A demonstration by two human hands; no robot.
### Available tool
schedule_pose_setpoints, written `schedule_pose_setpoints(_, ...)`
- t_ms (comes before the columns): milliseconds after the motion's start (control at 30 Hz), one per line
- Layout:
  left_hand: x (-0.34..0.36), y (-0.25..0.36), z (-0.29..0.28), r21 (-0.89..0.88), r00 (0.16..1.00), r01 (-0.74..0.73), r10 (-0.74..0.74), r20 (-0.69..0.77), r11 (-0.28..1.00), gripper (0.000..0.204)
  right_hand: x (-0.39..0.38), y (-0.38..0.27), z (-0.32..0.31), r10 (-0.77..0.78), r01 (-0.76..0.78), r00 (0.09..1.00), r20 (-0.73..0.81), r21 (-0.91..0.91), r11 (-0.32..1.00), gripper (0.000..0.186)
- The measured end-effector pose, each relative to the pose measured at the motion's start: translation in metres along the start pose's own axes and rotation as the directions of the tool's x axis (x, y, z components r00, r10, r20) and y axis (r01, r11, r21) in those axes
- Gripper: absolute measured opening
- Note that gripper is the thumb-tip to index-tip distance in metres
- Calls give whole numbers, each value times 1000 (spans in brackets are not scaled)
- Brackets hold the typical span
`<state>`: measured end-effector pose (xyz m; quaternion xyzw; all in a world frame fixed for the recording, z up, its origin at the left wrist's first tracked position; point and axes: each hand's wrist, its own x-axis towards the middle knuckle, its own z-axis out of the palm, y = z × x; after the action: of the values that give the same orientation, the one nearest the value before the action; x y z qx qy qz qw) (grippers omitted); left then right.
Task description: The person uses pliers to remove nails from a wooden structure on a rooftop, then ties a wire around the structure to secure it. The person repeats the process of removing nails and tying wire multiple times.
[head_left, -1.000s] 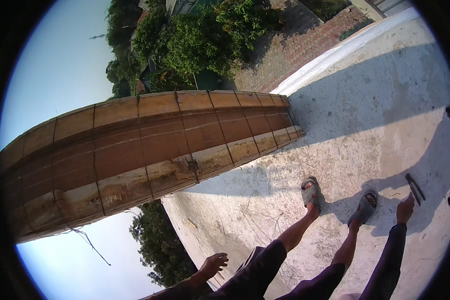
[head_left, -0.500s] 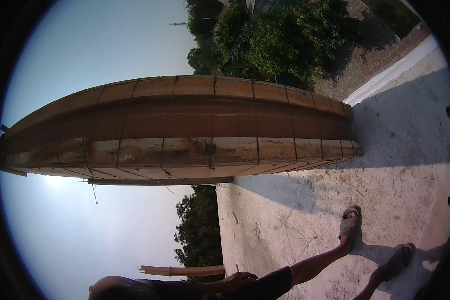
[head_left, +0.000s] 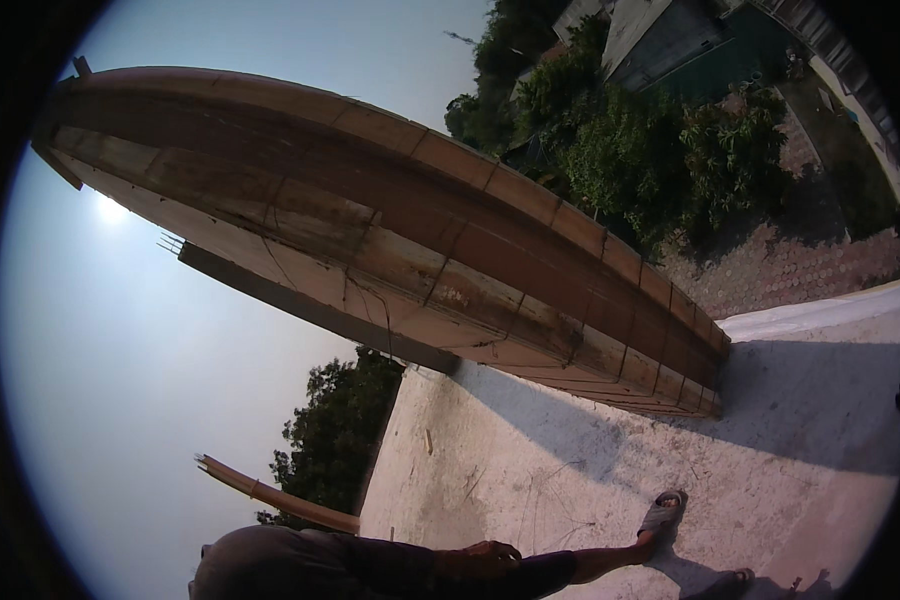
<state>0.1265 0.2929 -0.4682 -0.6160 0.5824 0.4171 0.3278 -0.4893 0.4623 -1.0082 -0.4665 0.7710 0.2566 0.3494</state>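
A long column-like form of brown weathered boards (head_left: 420, 250), bound at intervals with dark wire, runs from the upper left down to the pale concrete roof (head_left: 800, 400). Loose wire ends hang along it. Below it, my left hand (head_left: 490, 555) hangs beside my dark-clothed thigh, away from the boards. Its fingers look curled but are in shadow, so what they hold, if anything, is unclear. My right hand is out of view. A sandalled foot (head_left: 660, 517) of mine rests on the concrete, another partly shows at the bottom edge.
Behind the boards is a darker column (head_left: 310, 314) with rods at its end; another brown column (head_left: 290, 498) shows lower left. Beyond the roof's white edge (head_left: 810, 306) lie trees (head_left: 620, 170), a paved yard (head_left: 770, 260) and buildings (head_left: 650, 40). Loose wire and debris lie on the roof.
The view has turned, so the boarded form now slants steeply across it with more of its side showing. My right hand and its pliers have left view; my left hand sits lower.
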Motion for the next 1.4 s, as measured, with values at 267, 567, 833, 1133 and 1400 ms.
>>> schedule_pose_setpoints(267,-57,75,-96,-253,951,-270,217,-220,929,35,-170,-49,-187,23,126,990,-142,933,336,44)
schedule_pose_setpoints(567,-159,138,-214,-244,732,-424,172,-660,872,47,-397,-78,-461,-52,193,966,-252,843,-503,25)
schedule_pose_setpoints(833,-278,196,-391,-268,259,-948,-78,-963,172,43,-607,-179,-626,-418,-151,901,-118,818,-555,14)
schedule_pose_setpoints(1133,-301,179,-459,-233,232,-972,-24,-972,39,46,-711,-292,-627,-472,153,879,-68,978,144,38)
schedule_pose_setpoints(1400,-300,184,-472,-266,265,-962,-21,-964,65,40,-698,-289,-767,-362,763,536,-763,254,594,48)
